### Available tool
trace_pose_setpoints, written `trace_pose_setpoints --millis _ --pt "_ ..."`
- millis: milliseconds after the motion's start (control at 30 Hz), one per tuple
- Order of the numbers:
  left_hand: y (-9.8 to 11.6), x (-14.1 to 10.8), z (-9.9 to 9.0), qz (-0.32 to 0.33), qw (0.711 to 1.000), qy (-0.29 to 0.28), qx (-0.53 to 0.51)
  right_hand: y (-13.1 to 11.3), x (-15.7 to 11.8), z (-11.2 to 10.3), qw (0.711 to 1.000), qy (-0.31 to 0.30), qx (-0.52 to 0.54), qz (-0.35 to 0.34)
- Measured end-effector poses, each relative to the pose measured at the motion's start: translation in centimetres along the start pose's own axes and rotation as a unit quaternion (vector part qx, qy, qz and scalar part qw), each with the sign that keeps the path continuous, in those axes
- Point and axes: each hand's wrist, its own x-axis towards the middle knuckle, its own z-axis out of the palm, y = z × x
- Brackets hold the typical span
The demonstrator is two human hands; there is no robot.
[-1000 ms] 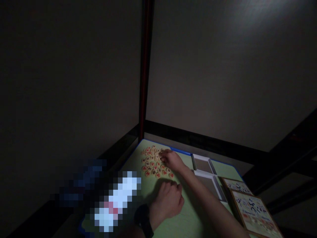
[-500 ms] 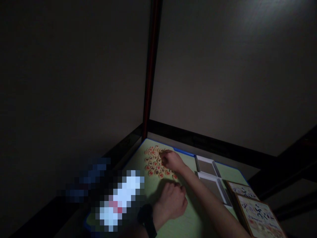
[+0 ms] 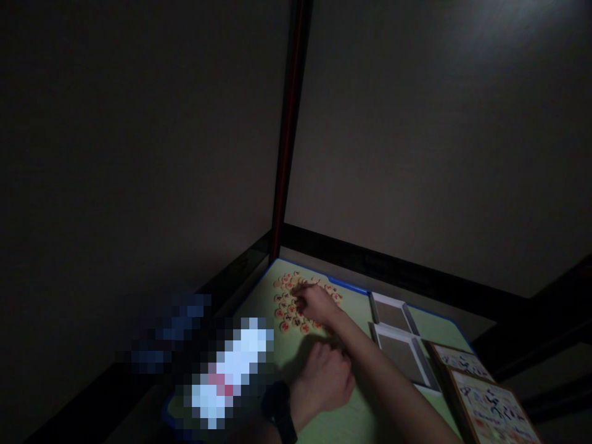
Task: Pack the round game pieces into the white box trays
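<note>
Round wooden Chinese chess pieces (image 3: 289, 314) with red and black characters lie in loose rows on the green table top, some face down at the back. Over their middle reaches my right hand (image 3: 319, 303), its fingers bent and pinched down at one piece, partly hiding it. Nearer to me, my left hand (image 3: 326, 376), with a dark watch on the wrist, is curled in a fist just in front of the pieces. Whatever its fingers may hold is hidden. My right forearm passes close beside the left hand.
Two shallow white box trays (image 3: 400, 354) stand right of my right forearm. Further right lie box lids (image 3: 490, 404) printed with characters. A blurred bright screen (image 3: 234, 370) is at the left. Walls meet behind the table (image 3: 351, 425).
My right hand has shifted slightly left and toward me across the pieces, uncovering several at the back right. The left hand stays nearly in place. The whole view has drifted a little.
</note>
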Motion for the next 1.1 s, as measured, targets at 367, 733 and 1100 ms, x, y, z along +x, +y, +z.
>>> trace_pose_setpoints --millis 367,733,1100 --pt "0.1 0.1 -0.4 0.001 1.0 -0.009 -0.002 0.1 -0.1 -0.4 0.998 -0.011 -0.051 0.037" --pt "0.1 0.1 -0.4 0.006 1.0 -0.009 0.01 0.3 0.7 0.6 0.998 -0.039 -0.048 0.014" --pt "0.0 0.2 0.1 -0.007 1.0 -0.007 -0.004 1.8 0.9 1.0 0.995 -0.017 0.096 0.002"
